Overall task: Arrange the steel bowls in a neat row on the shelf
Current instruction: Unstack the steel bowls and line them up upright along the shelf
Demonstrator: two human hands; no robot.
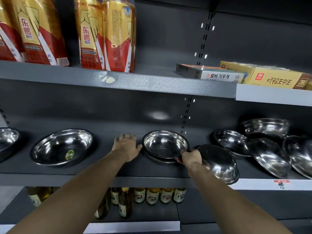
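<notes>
On the dark grey middle shelf (pixel 118 166) stand several steel bowls. A stack of two upright bowls (pixel 164 145) sits in the middle; my right hand (pixel 190 158) grips its front right rim. My left hand (pixel 126 146) lies flat and open on the shelf, its thumb touching the stack's left side. A large bowl (pixel 61 147) with a sticker inside stands to the left, and another bowl (pixel 6 141) is cut off at the far left. An upside-down bowl (pixel 219 162) lies tilted right of my right hand. Further right, several bowls (pixel 268 146) lean on each other in a heap.
The upper shelf (pixel 152 81) carries red and gold drink packs (pixel 104 34) on the left and flat boxes (pixel 211 73) on the right. Its front edge overhangs the bowls. Below the bowl shelf stand rows of glass bottles (pixel 152 195).
</notes>
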